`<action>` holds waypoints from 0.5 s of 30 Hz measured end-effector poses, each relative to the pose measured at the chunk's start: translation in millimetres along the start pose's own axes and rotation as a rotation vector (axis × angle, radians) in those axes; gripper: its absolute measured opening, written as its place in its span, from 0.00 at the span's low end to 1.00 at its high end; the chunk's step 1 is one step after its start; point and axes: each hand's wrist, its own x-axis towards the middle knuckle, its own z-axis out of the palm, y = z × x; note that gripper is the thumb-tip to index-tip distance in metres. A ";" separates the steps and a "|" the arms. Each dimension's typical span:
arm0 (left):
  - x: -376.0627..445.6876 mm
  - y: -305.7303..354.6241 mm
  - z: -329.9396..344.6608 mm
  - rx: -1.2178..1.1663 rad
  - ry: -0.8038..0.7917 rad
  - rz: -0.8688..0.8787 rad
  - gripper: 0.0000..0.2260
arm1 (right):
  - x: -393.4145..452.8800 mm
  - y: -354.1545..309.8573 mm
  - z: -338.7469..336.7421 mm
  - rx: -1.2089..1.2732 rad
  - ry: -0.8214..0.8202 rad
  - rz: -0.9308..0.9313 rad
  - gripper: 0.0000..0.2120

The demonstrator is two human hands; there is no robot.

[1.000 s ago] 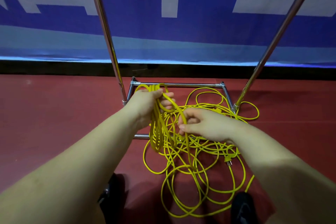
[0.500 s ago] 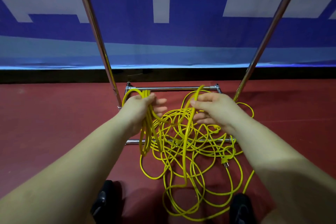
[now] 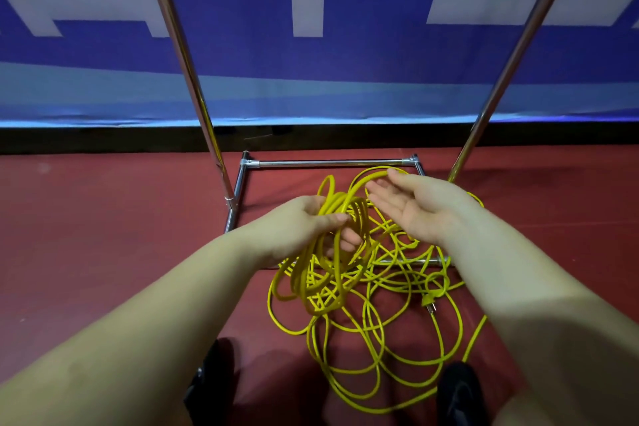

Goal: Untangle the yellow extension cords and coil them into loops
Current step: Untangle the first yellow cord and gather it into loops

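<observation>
Your left hand (image 3: pixel 304 221) was closed around a bundle of gathered loops (image 3: pixel 321 273) that hung down from it. Your right hand (image 3: pixel 415 207) was open, palm up, with one strand arching over its fingertips (image 3: pixel 380 188) toward the left hand. The rest of the yellow cord (image 3: pixel 387 339) lay tangled on the red floor (image 3: pixel 103 218) across the rack (image 3: pixel 328 162) base, its plug (image 3: pixel 429 304) lying right of the tangle.
</observation>
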 end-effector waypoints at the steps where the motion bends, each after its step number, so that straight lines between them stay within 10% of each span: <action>1: 0.1 1.1 0.0 -0.021 0.018 0.006 0.05 | -1.4 0.2 0.7 -0.055 -0.033 -0.008 0.04; 7: 5.5 7.3 -9.7 -0.344 0.196 0.026 0.05 | -7.5 18.9 -2.5 -1.160 -0.222 -0.095 0.13; 15: 3.7 11.3 -17.0 -0.379 0.287 0.060 0.09 | -9.8 37.5 2.7 -1.189 -0.420 -0.252 0.06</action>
